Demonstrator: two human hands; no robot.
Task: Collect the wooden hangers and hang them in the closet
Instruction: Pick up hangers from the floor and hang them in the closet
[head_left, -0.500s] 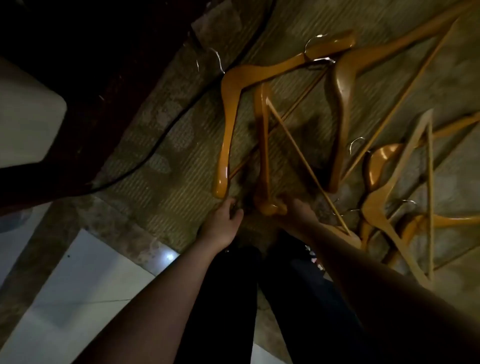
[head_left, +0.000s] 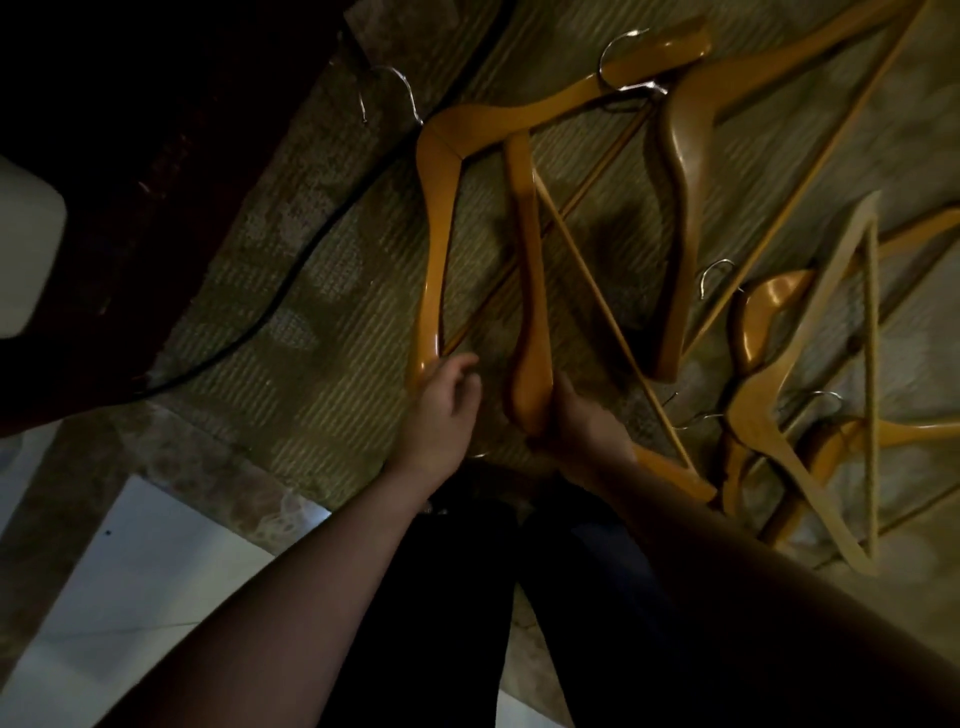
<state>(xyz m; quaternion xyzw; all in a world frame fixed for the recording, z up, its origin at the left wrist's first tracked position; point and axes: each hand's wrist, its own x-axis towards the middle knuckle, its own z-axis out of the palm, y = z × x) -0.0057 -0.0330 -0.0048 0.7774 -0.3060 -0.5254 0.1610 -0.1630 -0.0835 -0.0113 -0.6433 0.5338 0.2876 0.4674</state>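
Right hand clasps one wooden hanger (others strewn nearby); left hand reaches another hanger.

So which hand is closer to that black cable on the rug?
Left. The left hand is at the end of the leftmost hanger, on the side facing the black cable. The right hand is farther away, gripping the next hanger.

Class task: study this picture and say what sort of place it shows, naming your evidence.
Probably a room in a home, seen at floor level: a woven rug over pale floor tiles, wooden hangers scattered on it, and a black cable trailing across.
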